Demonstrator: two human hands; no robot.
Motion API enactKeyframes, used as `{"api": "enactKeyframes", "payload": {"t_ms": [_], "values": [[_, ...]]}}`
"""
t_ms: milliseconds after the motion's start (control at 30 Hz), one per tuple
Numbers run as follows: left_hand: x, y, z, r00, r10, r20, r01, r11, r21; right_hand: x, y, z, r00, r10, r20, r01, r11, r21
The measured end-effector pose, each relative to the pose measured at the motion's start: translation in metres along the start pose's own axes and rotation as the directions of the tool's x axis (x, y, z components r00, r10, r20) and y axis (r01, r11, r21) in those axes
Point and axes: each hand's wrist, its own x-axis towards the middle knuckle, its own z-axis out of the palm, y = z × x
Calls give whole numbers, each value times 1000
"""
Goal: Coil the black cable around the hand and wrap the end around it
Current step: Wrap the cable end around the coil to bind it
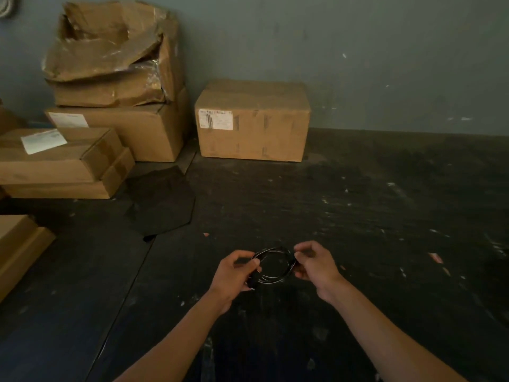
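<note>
Left hand (239, 272) grips black cable (275, 264) coil's near side, right hand (316, 264) pinches far side, likely keeping loops together for wrapping the end

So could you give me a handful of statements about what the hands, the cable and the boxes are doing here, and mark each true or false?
1. The thin black cable is gathered into a loop held between both hands. True.
2. The left hand rests flat on the dark scuffed floor. False: it is raised and closed on the left side of the cable loop.
3. The right hand pinches the right side of the loop. True.
4. The sealed brown cardboard box with a white label sits on top of the stack. False: it stands alone on the floor against the grey-green wall.
5. The torn, crumpled cardboard box tops the stack at the left. True.
</note>
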Motion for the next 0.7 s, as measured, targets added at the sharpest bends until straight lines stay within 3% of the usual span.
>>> {"api": "enactKeyframes", "payload": {"t_ms": [133,333,533,700], "values": [[29,-28,1,992,32,-122,2,962,273,12,24,9,997,-76,-16,68,956,-284],[53,-39,6,977,116,-178,3,830,558,24,43,12,999,-21,38,36,891,-452],[63,-43,8,974,111,-196,47,751,659,29,44,14,996,-3,86,46,864,-502],[61,-44,6,981,107,-163,28,750,660,23,45,16,997,-19,75,53,879,-473]]}}
